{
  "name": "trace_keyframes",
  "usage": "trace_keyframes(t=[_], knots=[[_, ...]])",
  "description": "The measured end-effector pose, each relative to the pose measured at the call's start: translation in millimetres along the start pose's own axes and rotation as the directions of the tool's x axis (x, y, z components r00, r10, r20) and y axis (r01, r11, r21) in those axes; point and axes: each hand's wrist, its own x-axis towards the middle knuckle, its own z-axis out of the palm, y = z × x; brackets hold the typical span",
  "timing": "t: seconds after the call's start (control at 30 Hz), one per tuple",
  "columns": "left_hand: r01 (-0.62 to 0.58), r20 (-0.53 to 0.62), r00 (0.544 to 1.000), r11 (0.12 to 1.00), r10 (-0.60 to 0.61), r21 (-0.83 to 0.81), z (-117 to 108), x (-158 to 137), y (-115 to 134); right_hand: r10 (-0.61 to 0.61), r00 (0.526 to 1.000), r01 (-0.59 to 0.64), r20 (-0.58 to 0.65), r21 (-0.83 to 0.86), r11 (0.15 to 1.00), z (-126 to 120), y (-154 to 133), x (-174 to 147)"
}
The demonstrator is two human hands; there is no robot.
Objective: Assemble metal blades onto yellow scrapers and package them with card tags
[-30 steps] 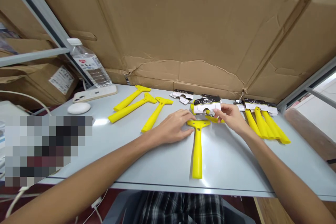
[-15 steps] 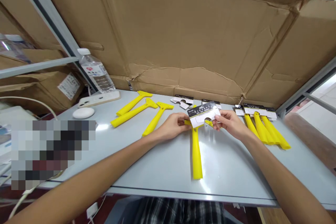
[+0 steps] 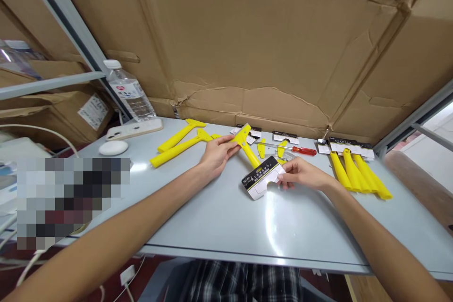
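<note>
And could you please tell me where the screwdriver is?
In the head view, the screwdriver lies right of centre, just beyond the right hand and left of the carded handles.

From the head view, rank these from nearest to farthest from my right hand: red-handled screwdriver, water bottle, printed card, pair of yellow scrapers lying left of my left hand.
1. Printed card: in the right hand.
2. Red-handled screwdriver: just behind that hand.
3. Pair of yellow scrapers: left of the left hand.
4. Water bottle: far left, at the back.
</note>
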Motion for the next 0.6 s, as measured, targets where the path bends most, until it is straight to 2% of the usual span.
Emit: trace_keyframes(t=[0.13,0.33,0.4,0.47,0.53,0.6], knots=[[-0.023,-0.051,0.998,1.000,0.022,-0.015,0.1,-0.9,1.0,0.061,0.998,-0.055,0.021,-0.227,0.972,-5.1,-1.1,-6.6],[-0.042,-0.081,0.996,0.998,0.039,-0.043,0.5,-4.9,5.4,0.020,1.000,-0.013,0.018,-0.336,0.942,-8.6,3.8,-8.1],[-0.060,-0.076,0.996,0.997,0.056,-0.047,0.2,-5.2,7.8,-0.024,0.999,0.034,0.033,-0.341,0.939,-9.6,4.1,-7.7],[-0.072,-0.067,0.995,0.996,0.068,-0.055,-0.3,-4.9,10.4,-0.121,0.992,0.121,0.022,-0.347,0.930,-10.6,3.5,-7.5],[-0.078,-0.064,0.995,0.995,0.074,-0.068,-0.9,-4.1,13.2,-0.218,0.975,0.187,-0.046,-0.360,0.914,-11.5,2.4,-7.4],[-0.086,-0.060,0.995,0.993,0.081,-0.079,-1.6,-3.1,15.6,-0.255,0.957,0.191,-0.135,-0.365,0.911,-11.9,1.1,-7.3]])
